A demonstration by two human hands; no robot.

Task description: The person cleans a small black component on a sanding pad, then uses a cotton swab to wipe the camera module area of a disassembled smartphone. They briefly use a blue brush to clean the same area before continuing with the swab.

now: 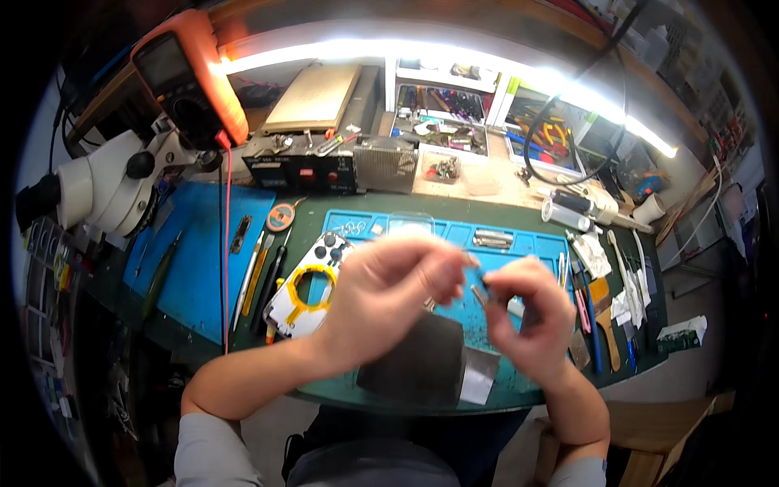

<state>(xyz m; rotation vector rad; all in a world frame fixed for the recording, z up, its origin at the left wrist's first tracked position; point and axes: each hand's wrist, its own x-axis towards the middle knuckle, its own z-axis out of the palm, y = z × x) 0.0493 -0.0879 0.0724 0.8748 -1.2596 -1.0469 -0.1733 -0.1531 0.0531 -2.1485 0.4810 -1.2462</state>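
Observation:
My left hand (388,294) is raised over the blue work mat (531,243), its thumb and fingers pinched together. Motion blurs it, and what it pinches is too small to make out. Close by on the right, my right hand (535,321) has its fingers closed on a small thin metal piece (480,294). The fingertips of both hands almost meet. Beneath them lie a dark grey square sheet (414,365) and a small silvery sheet (480,375). A white and black device part with a yellow ring (295,290) sits beside my left wrist.
An orange multimeter (191,85) and a white microscope (97,183) stand at the left. Tweezers and a screwdriver (274,266) lie by a second blue mat (191,268). A power unit (304,172) and tool drawers (442,114) line the back. Brushes and tools (604,321) lie right.

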